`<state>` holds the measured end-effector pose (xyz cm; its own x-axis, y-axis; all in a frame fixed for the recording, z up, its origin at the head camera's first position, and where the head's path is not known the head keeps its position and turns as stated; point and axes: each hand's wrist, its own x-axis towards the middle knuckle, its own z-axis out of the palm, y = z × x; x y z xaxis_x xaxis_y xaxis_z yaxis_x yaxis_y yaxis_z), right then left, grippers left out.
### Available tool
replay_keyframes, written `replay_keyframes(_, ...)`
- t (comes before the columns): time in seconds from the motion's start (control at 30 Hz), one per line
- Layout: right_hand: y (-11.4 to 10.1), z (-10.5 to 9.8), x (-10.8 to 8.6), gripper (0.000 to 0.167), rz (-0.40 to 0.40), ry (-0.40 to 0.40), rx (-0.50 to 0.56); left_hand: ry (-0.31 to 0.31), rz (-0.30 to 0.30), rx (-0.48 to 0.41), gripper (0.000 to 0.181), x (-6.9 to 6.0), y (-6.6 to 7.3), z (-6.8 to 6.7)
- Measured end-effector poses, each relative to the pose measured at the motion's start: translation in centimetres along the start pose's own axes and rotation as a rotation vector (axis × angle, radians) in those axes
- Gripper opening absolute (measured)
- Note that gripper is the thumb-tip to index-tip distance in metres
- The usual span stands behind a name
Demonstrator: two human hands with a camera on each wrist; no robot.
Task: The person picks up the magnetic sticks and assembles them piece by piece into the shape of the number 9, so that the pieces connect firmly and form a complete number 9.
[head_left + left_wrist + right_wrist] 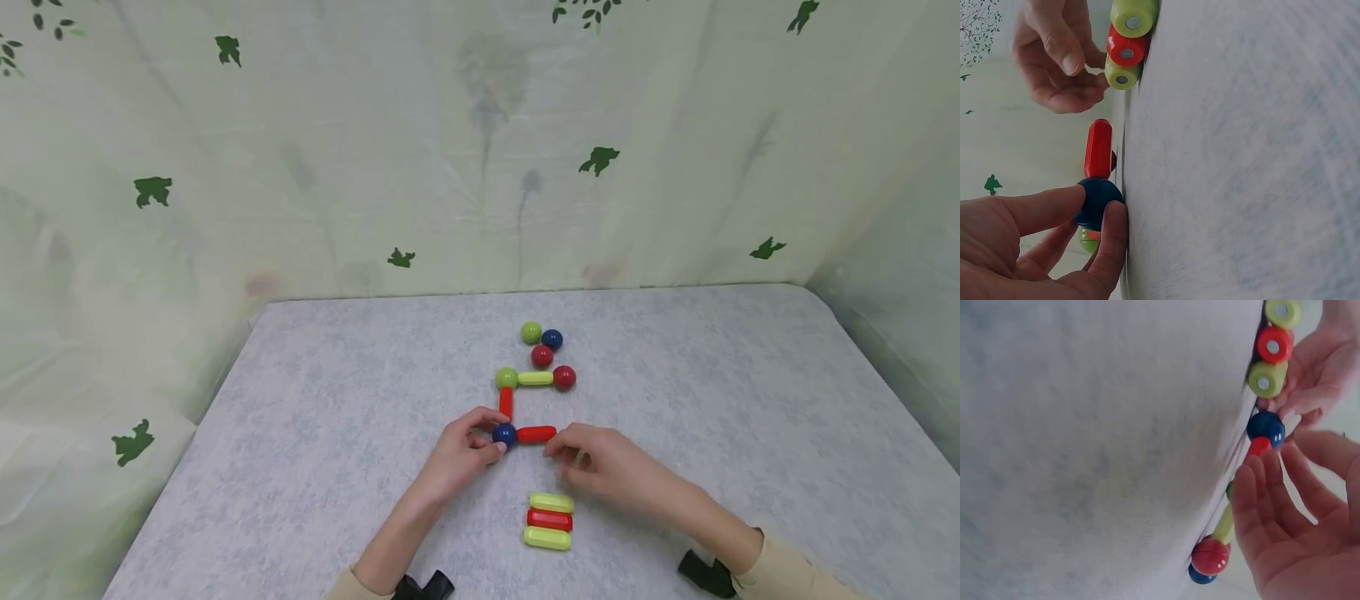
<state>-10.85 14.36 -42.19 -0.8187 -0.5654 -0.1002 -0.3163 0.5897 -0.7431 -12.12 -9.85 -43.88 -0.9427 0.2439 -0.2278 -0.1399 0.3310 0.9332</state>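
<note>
In the head view my left hand (461,450) pinches a blue ball (505,435) between thumb and fingers; the left wrist view shows that ball (1099,203) gripped too. From the ball a red rod (537,434) points right and another red rod (506,403) runs back to a green ball (507,377). A yellow-green rod (535,378) links that one to a red ball (564,377). My right hand (611,467), fingers loosely bent, is beside the right-pointing rod's free end. In the left wrist view this hand (1060,59) appears apart from the rod (1099,149), holding nothing visible.
Two yellow-green rods (547,538) and a red rod (550,520) lie side by side in front of the hands. Behind the joined pieces sit a loose green ball (531,332), a blue ball (552,339) and a red ball (542,357). A patterned curtain (450,167) hangs behind the table (337,375).
</note>
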Motion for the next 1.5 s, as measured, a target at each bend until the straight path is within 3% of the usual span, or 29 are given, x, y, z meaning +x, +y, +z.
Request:
replay_keyframes(0.2, -0.3, 0.5, -0.2, 0.026, 0.043, -0.145, -0.020, 0.005, -0.002, 0.000, 0.027, 0.0, 0.0, -0.1)
replay_keyframes(0.57, -1.1, 1.4, -0.1, 0.022, 0.057, -0.180, -0.010, 0.008, 0.000, -0.007, 0.026, 0.1, -0.1, -0.3)
replay_keyframes(0.8, -0.4, 1.0, -0.5, 0.025, 0.060, -0.091, 0.005, 0.001, 0.008, -0.012, 0.027, 0.0, 0.0, -0.3)
replay_keyframes(1.1, 2.1, -0.6, -0.3, 0.025, 0.107, -0.027, 0.257, -0.004, -0.008, -0.015, 0.027, 0.1, 0.1, -0.2)
replay_keyframes(1.27, 3.1, -1.8, 0.9, 0.032, 0.174, 0.051, 0.400, -0.006, -0.003, -0.016, 0.027, 0.2, -0.1, -0.2)
replay_keyframes(1.5, 3.6, -2.6, 2.8, 0.043, 0.331, 0.146, 0.457, -0.004, 0.005, -0.017, 0.028, 0.1, -0.3, -0.1)
